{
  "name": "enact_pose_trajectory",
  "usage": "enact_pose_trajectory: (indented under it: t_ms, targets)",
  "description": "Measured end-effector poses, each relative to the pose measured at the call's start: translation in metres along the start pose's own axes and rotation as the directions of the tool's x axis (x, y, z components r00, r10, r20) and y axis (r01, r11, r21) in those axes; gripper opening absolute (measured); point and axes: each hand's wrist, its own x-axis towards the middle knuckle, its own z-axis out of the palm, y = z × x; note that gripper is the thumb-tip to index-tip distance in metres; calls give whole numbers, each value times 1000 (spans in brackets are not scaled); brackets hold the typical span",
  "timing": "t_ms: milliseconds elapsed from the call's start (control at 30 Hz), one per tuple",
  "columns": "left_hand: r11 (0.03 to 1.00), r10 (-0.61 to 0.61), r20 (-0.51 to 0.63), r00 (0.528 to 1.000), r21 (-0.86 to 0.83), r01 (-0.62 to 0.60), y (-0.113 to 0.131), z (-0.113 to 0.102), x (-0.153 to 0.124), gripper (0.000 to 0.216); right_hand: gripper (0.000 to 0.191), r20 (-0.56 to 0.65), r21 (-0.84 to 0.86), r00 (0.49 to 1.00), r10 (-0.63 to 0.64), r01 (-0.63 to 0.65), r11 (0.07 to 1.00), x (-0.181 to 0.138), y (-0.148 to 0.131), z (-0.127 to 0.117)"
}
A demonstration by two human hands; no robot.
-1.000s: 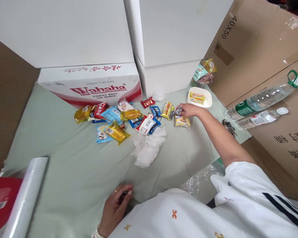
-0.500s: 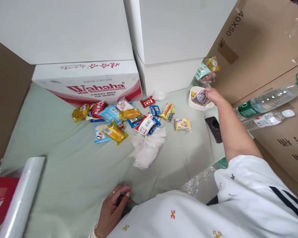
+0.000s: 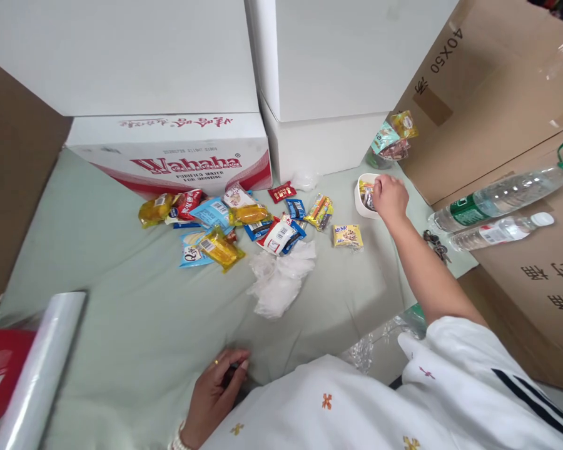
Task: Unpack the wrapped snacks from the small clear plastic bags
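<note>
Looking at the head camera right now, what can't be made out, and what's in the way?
All in the head view:
White bowl, right side and some packets inside: hidden by the right hand.
Whether the right hand grips anything: hidden by the hand itself.
Inside of the left hand: hidden by its own curl.
Red object, left part: cut off by the left edge.
Film roll, near end: cut off by the bottom edge.
</note>
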Motion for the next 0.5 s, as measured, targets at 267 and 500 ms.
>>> enact_pose_trajectory:
  t_ms: [267,500]
  targets:
    - [994,79,-47,996,73,-75,8,0,4,22,46,515,221,857,17,-152,964,-101,-17,26]
    - [996,65,-46,997,68,-62,11,0,4,24,43,388,839,920,-53,-329,433,-133,-31,47]
